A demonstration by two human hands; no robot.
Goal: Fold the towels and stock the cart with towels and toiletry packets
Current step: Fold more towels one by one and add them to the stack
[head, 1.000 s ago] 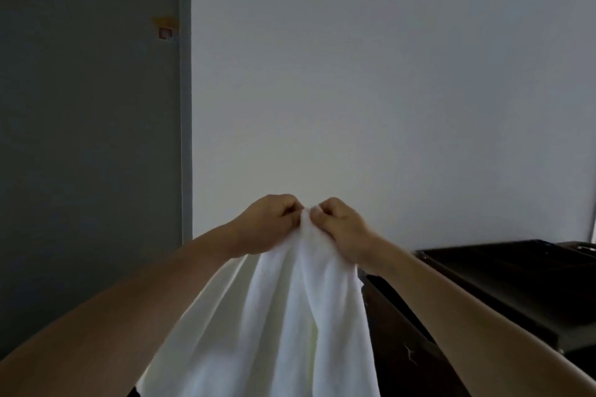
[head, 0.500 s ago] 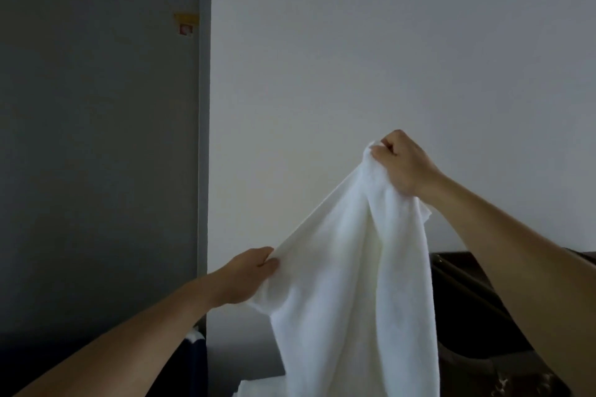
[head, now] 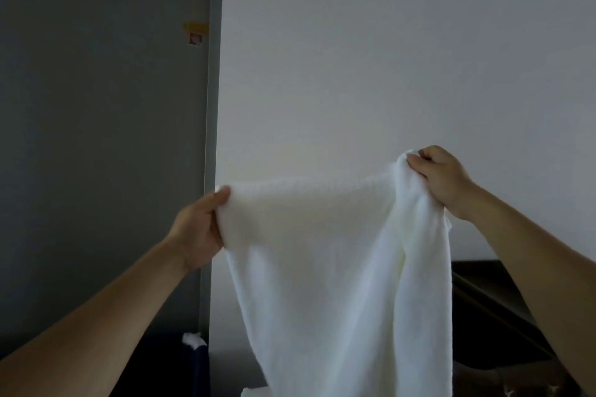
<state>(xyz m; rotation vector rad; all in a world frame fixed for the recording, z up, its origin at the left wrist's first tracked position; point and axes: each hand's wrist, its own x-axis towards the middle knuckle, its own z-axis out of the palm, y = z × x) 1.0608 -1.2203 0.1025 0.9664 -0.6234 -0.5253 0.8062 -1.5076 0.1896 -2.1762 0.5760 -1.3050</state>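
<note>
The step in hand looks like the opening-out that starts a fold: a white towel hangs in mid-air with nothing under it, held up in front of the pale wall, its left edge just beside the frame of a grey door. The hands are spread well apart along its top edge. The left hand grips the upper left edge, with the thumb on the near face and the fingers hidden behind the cloth. The right hand sits higher and pinches the other end in curled fingers, with some cloth bunched in the fist. Between them the top edge runs nearly taut but slopes up to the right, and below the right hand a loose fold hangs doubled. The towel is therefore not yet flat. The next move probably calls for levelling the two hands and working the right grip out to the true corner so the doubled part drops free. The corners can then be brought together to halve the towel. A dark piece of furniture shows low on the right, but whether it is the cart cannot be told. A scrap of white cloth lies at the bottom edge of the view.
</note>
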